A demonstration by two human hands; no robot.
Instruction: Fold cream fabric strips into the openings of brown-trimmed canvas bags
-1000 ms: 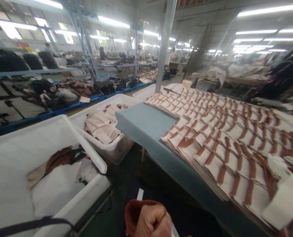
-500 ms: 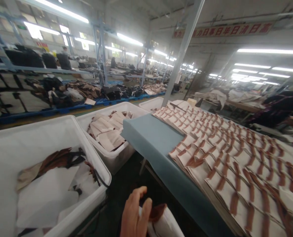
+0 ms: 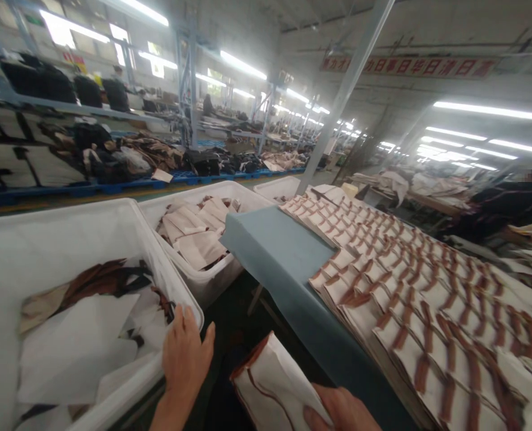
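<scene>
My left hand (image 3: 185,356) reaches to the near corner of a large white bin (image 3: 196,311), its fingertips over the rim and its thumb held apart. Whether it bears on the rim I cannot tell. Inside that bin lie white sheets (image 3: 79,353) and brown and black scraps (image 3: 97,281). At the bottom, my right hand (image 3: 344,410) is closed round a folded bundle of cream fabric pieces (image 3: 277,383) with brown edges. The bundle is tilted in front of a table covered in blue-grey sheeting (image 3: 283,239). Overlapping rows of similar cream-and-brown pieces (image 3: 400,287) cover much of this table.
A second white bin (image 3: 212,275) holding cream pieces (image 3: 198,230) stands between the first bin and the table. A slanting metal post (image 3: 344,99) rises behind. Blue pallets (image 3: 133,185) with piled bags line the left. Another person (image 3: 503,200) is at the far right.
My left hand has moved left from beside the bundle to the bin's rim. The bundle has come up further into view, with my right hand now visible on it.
</scene>
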